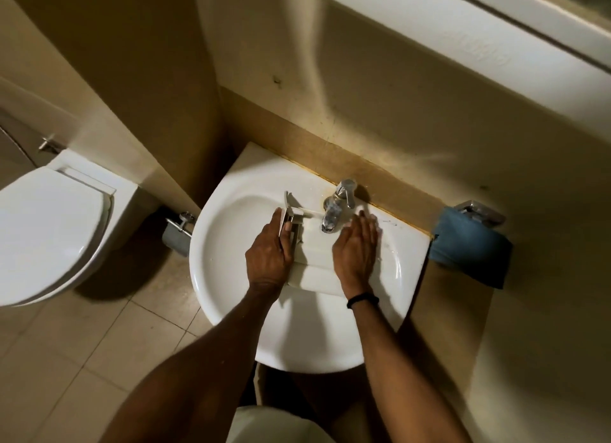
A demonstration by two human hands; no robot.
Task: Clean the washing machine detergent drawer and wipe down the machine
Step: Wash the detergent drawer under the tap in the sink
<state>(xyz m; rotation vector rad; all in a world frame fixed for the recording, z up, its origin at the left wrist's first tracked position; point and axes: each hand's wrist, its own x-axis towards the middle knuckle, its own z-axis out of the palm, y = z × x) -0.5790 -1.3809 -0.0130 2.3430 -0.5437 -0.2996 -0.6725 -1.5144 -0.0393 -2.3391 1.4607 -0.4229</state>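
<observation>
My forearms (205,360) cross the sink (297,343) rim, left hand (269,254) grips the detergent drawer (317,257) lying in the basin under the tap (334,211), right hand (357,251) flat, fingers straight, on its right side.

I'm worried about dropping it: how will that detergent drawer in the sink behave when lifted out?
The detergent drawer looks like thin, rigid plastic, so probably stiff and light. Lying under the tap in the sink, it may be wet and slippery. The left hand grips one side while the right hand rests flat; lifting with both seems safer.
</observation>
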